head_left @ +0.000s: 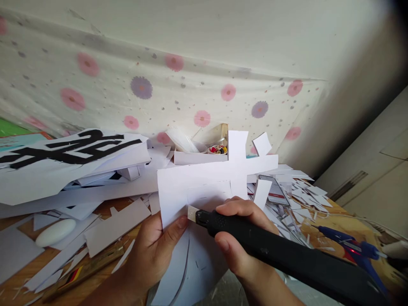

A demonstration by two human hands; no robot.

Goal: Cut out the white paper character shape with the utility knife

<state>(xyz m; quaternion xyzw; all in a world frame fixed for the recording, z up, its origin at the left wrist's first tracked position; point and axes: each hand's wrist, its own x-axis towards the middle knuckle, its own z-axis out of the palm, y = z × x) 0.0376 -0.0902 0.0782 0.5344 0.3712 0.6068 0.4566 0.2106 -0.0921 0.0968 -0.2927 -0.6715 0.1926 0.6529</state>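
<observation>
A white board cut into a character-like shape point(204, 178) stands tilted in front of me, with thin lines and slits on its face. My left hand point(153, 242) is closed on its left edge, thumb on the front; the fingers behind are hidden. In my right hand point(245, 233) is a black cutter point(274, 242), gripped between thumb and fingers. The cutter's short, flat blade point(192, 213) touches the board close to my left thumbtip. Below the blade, a curved cut point(185, 267) runs down the board.
White offcuts point(117, 225) cover much of the wooden table. At right lie a blue glue gun point(347, 242) and a phone point(274, 189). A white box point(200, 158) holds clear sticks behind the board. Left are a stack with black lettering point(76, 148) and a white oval object point(55, 232).
</observation>
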